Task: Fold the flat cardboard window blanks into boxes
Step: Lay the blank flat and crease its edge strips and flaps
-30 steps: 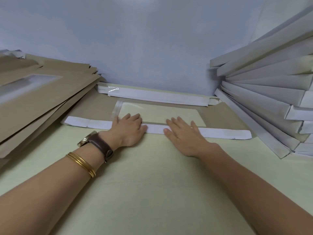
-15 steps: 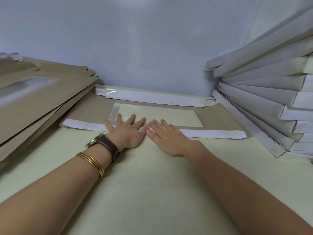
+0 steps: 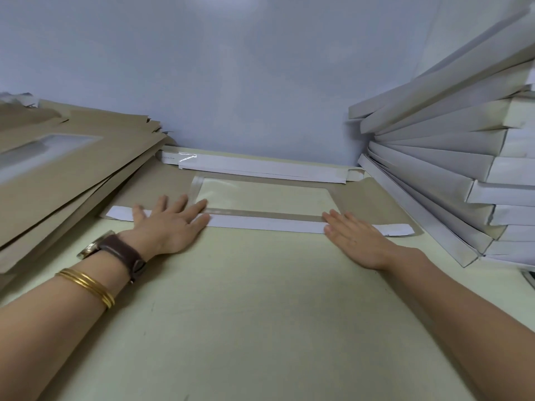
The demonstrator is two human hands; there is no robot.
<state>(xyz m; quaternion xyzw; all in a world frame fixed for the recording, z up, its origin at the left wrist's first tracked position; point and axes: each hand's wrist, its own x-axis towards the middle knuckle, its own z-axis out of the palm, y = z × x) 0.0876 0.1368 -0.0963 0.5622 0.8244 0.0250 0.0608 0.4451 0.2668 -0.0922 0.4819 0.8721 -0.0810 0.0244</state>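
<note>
Left grip and right grip, both released, fingers straight, press the white flap of the blank.

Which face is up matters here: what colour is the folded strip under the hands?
White: the strip on the brown blank; head view.

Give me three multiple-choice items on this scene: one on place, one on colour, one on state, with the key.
1. The pile of folded boxes stands where?
A. right of the blank
B. left of it
C. between the hands
2. The near flap is which colour?
A. brown
B. green
C. white
3. The left hand and right hand are:
A. fists
B. flat on the flap
C. lifted
Key: 1 A, it stands at the picture's right; 2 C, the strip shows white; 3 B, straight fingers lie on the flap.
</note>
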